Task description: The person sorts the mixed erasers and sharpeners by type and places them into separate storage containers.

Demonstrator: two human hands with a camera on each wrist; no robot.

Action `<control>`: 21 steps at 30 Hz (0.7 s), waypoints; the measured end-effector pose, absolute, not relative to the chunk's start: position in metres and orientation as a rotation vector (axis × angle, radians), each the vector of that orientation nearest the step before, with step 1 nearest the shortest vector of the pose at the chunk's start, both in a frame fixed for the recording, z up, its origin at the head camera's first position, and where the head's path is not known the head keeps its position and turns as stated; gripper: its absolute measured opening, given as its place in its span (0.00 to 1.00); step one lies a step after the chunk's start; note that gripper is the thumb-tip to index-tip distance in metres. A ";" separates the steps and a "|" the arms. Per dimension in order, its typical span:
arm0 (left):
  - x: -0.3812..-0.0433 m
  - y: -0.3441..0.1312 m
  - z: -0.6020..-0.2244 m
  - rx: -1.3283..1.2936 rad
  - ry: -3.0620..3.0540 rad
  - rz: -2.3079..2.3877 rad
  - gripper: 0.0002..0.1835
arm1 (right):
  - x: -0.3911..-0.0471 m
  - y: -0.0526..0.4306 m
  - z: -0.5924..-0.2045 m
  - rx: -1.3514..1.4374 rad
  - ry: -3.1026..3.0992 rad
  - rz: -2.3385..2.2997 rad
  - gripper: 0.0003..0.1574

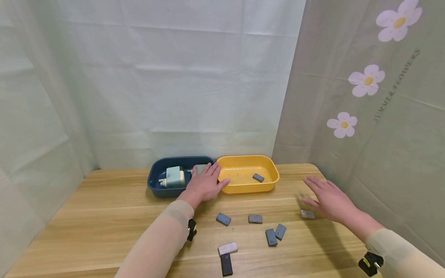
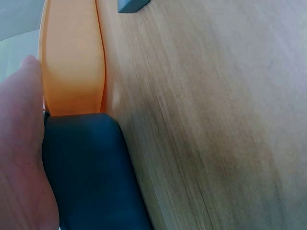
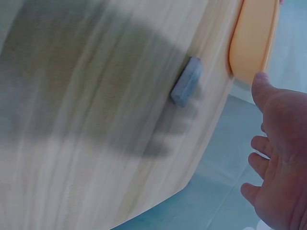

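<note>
Now, the left hand (image 1: 205,183) is held over the left end of the yellow tub (image 1: 248,189), right where the blue tub (image 1: 163,194) is set close beside it. Its fingers are stretched out straight and nothing is gripped by them. Whether a rim is touched cannot be told. The right hand (image 1: 332,199) is held in the air, to the right of the yellow tub and nearer the person. It is opened wide, with the fingers loose, and nothing is held in it. Below it a grey block (image 1: 307,214) is left on the table (image 1: 104,216), to the front right of the yellow tub, and a dark shadow is thrown around it.

Inside the yellow tub, toward its right side, one small block (image 1: 258,177) is seen. Left of the yellow tub, in the blue tub, a light blue toy (image 1: 174,177) is laid, and a second toy (image 1: 200,168) is partly hidden by the left hand.

In front of the yellow tub, a blue block (image 1: 223,219) is found by its left end and a dark grey block (image 1: 255,219) by its middle. Farther out, two slate blocks (image 1: 271,237) are placed close together before its right end. Farthest from the tub, a pale block (image 1: 228,248) and a black block (image 1: 226,264) are set end to side.
</note>
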State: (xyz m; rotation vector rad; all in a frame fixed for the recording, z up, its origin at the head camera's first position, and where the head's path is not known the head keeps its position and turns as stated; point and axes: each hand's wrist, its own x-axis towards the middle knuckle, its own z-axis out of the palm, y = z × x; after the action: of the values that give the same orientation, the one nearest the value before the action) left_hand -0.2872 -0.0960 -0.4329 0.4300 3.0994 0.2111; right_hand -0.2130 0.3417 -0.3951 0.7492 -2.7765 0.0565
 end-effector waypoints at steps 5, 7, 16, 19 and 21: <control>-0.287 -0.096 -0.432 0.427 3.099 0.218 0.50 | -0.207 0.348 -0.399 0.761 -2.788 0.074 0.44; -0.287 -0.096 -0.431 0.425 3.096 0.214 0.51 | -0.205 0.349 -0.400 0.761 -2.789 0.078 0.44; -0.285 -0.096 -0.430 0.435 3.104 0.217 0.50 | -0.197 0.355 -0.409 0.764 -2.802 0.069 0.42; -0.285 -0.096 -0.431 0.434 3.104 0.217 0.50 | -0.196 0.356 -0.413 0.757 -2.816 0.079 0.41; -0.285 -0.096 -0.431 0.439 3.104 0.223 0.50 | -0.195 0.357 -0.415 0.750 -2.823 0.086 0.41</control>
State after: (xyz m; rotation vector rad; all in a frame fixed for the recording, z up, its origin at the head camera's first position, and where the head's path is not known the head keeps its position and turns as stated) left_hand -0.2854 -0.0963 -0.4312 0.4387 3.1042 0.2230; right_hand -0.1949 0.3574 -0.4150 0.7498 -2.8232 0.0857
